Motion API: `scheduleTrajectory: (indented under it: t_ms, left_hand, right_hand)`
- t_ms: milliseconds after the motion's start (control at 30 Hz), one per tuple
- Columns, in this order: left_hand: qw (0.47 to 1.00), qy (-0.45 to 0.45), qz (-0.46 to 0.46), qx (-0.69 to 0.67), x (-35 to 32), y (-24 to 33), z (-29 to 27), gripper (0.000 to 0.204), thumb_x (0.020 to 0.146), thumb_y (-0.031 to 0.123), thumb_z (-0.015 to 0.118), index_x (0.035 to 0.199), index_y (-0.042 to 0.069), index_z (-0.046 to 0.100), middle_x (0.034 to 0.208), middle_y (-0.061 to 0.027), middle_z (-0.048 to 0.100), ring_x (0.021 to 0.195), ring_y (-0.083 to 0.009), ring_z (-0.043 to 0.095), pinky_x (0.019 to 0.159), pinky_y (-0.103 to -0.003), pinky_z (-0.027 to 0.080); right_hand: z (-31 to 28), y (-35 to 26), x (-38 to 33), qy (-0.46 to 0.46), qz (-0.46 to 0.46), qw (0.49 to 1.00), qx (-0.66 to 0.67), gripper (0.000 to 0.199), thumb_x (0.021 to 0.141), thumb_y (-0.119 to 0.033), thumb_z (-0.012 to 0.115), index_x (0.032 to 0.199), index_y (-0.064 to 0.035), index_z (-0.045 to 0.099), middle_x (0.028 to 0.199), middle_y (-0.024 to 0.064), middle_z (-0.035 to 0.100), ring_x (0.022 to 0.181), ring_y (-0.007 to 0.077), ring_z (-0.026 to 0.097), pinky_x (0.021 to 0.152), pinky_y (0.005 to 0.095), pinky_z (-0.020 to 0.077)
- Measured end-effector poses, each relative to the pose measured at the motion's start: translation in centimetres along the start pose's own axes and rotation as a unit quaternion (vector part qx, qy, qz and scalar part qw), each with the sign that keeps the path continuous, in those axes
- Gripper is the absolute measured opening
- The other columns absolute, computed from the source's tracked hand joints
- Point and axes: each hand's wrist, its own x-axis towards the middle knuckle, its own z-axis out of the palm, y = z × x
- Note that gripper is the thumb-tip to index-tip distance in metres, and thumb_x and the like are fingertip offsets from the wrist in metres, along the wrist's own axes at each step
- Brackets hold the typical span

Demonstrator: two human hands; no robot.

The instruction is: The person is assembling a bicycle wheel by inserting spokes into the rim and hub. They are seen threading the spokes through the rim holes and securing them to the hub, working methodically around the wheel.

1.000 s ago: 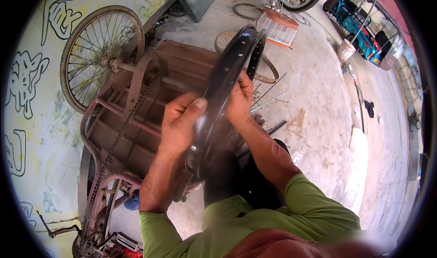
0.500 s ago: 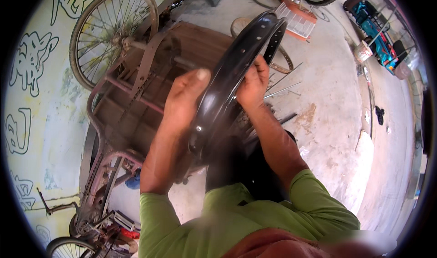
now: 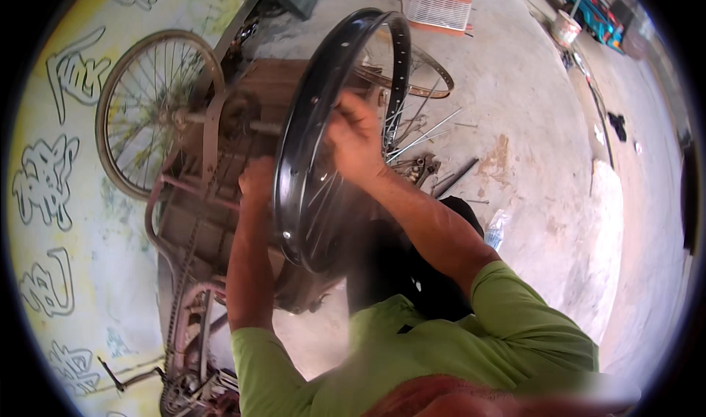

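Note:
A black wheel rim [image 3: 300, 134] with a row of holes stands tilted in front of me, its lower part blurred above my lap. Inside its hoop is my right hand [image 3: 357, 141], fingers bent together close to the rim's near edge; what they pinch, if anything, is too blurred to make out. Several thin spokes show below and beyond that hand. My left hand [image 3: 256, 179] is curled closed just left of the rim's outer face, and whatever may be in it is hidden.
A rusty cart frame [image 3: 209, 229] with a chain lies at the left, its spoked wheel [image 3: 158, 115] by the painted wall. Loose spokes [image 3: 426, 137], a bare rim [image 3: 441, 79] and metal parts [image 3: 419, 168] lie on the floor beyond. Farther back are an orange-and-white crate [image 3: 437, 6] and a bucket [image 3: 566, 29].
The rim has shifted left and stands more upright. My right hand has moved left within its hoop. My left hand has dropped lower and away from the rim. The whole view has shifted.

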Motion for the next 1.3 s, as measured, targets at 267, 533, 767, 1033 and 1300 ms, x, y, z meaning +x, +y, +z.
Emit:
scheduleTrajectory:
  t_ms: [267, 533, 767, 1033, 1300]
  left_hand:
    - [1.0, -0.029, 0.001, 0.008, 1.4, 0.6, 2.1, 0.034, 0.083, 0.03, 0.064, 0.108, 0.007, 0.068, 0.098, -0.0172, 0.068, 0.089, -0.032, 0.066, 0.079, -0.043, 0.053]
    - [0.998, -0.048, 0.021, -0.024, 2.2, 2.0, 2.7, 0.027, 0.083, 0.023, 0.064, 0.104, 0.007, 0.067, 0.093, -0.0138, 0.068, 0.083, -0.0268, 0.066, 0.074, -0.038, 0.053]
    - [0.994, -0.068, 0.035, -0.074, 2.3, 2.0, 3.4, 0.021, 0.083, 0.016, 0.064, 0.1, 0.006, 0.067, 0.088, -0.0109, 0.068, 0.077, -0.0223, 0.065, 0.07, -0.034, 0.054]
    - [0.883, -0.149, 0.124, -0.427, 3.1, 0.6, 0.8, 0.014, 0.083, 0.009, 0.064, 0.096, 0.006, 0.067, 0.083, -0.0075, 0.068, 0.071, -0.0171, 0.065, 0.065, -0.029, 0.054]
    - [0.655, -0.001, 0.271, -0.706, -5.2, 3.0, -12.7, 0.015, 0.085, 0.0, 0.053, 0.098, 0.0, 0.06, 0.086, -0.0116, 0.066, 0.071, -0.0188, 0.067, 0.068, -0.029, 0.056]
  right_hand:
    - [0.4, -1.3, -0.2, 0.006, 0.024, 0.997, -0.069, 0.01, 0.093, -0.007, 0.06, 0.095, 0.0018, 0.062, 0.084, 0.0001, 0.062, 0.078, 0.0059, 0.055, 0.069, 0.0236, 0.0451]
    - [0.0, -0.4, -0.1, 0.019, -0.011, 0.997, -0.08, 0.013, 0.092, -0.011, 0.062, 0.087, 0.001, 0.062, 0.074, -0.0012, 0.058, 0.07, 0.0044, 0.049, 0.062, 0.0229, 0.0416]
    - [0.2, -0.4, -0.3, 0.016, 0.03, 0.998, -0.058, 0.014, 0.092, -0.012, 0.062, 0.087, 0.0013, 0.061, 0.074, -0.002, 0.056, 0.07, 0.0044, 0.048, 0.062, 0.0231, 0.0412]
    - [0.0, -0.9, -0.6, -0.001, 0.04, 0.999, -0.018, 0.012, 0.094, -0.01, 0.06, 0.095, 0.0025, 0.062, 0.081, -0.0002, 0.063, 0.076, 0.0052, 0.055, 0.067, 0.023, 0.045]
    - [0.0, -0.7, -0.6, -0.012, 0.057, 0.998, 0.022, 0.017, 0.095, -0.01, 0.057, 0.104, 0.0039, 0.061, 0.093, 0.0009, 0.065, 0.081, 0.0056, 0.056, 0.071, 0.0218, 0.0449]
